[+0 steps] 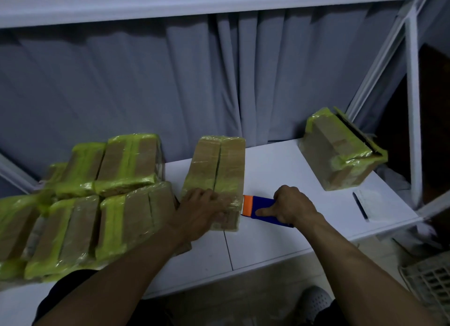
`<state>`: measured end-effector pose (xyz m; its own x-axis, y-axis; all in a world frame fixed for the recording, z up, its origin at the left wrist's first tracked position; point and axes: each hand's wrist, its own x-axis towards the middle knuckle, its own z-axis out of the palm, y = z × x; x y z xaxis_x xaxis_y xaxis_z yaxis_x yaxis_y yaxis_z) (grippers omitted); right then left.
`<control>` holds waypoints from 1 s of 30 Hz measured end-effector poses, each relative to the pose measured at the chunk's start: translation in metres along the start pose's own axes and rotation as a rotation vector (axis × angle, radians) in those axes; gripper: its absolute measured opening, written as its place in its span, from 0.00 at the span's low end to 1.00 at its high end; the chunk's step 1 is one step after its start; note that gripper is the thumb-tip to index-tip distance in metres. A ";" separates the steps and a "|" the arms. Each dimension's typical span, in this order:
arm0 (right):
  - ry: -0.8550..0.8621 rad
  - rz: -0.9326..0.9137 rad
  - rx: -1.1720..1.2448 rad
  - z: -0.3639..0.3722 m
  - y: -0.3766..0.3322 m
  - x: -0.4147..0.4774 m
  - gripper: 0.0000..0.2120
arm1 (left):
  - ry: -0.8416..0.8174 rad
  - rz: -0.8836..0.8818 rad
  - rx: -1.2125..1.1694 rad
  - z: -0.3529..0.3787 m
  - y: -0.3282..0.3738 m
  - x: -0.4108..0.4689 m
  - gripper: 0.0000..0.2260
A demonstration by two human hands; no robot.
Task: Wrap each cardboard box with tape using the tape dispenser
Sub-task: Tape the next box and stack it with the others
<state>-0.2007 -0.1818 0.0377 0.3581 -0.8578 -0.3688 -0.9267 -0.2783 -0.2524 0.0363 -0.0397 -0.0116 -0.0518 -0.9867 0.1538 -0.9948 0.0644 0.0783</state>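
Pressing box [219, 165] under left hand [207, 207], fingers [219, 200] flat; clutching tape dispenser [261, 204] in right hand [291, 207], fingers [264, 212] curled; risking a crooked wrap through slipping.

backdrop: a grey curtain [170, 82] hangs in vertical folds across the full width behind the tabletop [280, 169]. frame: a white horizontal beam [194, 4] runs along the top. a white upright post [412, 106] stands at the right, with a white diagonal brace [379, 65] just beside it. a second slanted bar [12, 169] shows at the left edge. work surface: the tabletop is white, with a thin dark seam [229, 250] running front to back. right of the post: a dark brown area [435, 94]. floor [243, 284]: pale, seen below the front edge. a slotted grey crate [431, 284] sits at lower right. lighting: dim, cool, even.
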 end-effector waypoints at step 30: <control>0.212 -0.007 0.145 0.013 -0.024 -0.002 0.29 | 0.005 -0.537 -0.283 -0.001 0.006 0.042 0.18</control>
<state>-0.1776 -0.1678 0.0332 0.3184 -0.9317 -0.1749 -0.8927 -0.2326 -0.3860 0.0278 -0.0808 -0.0038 0.4521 -0.8917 0.0243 -0.8198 -0.4046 0.4053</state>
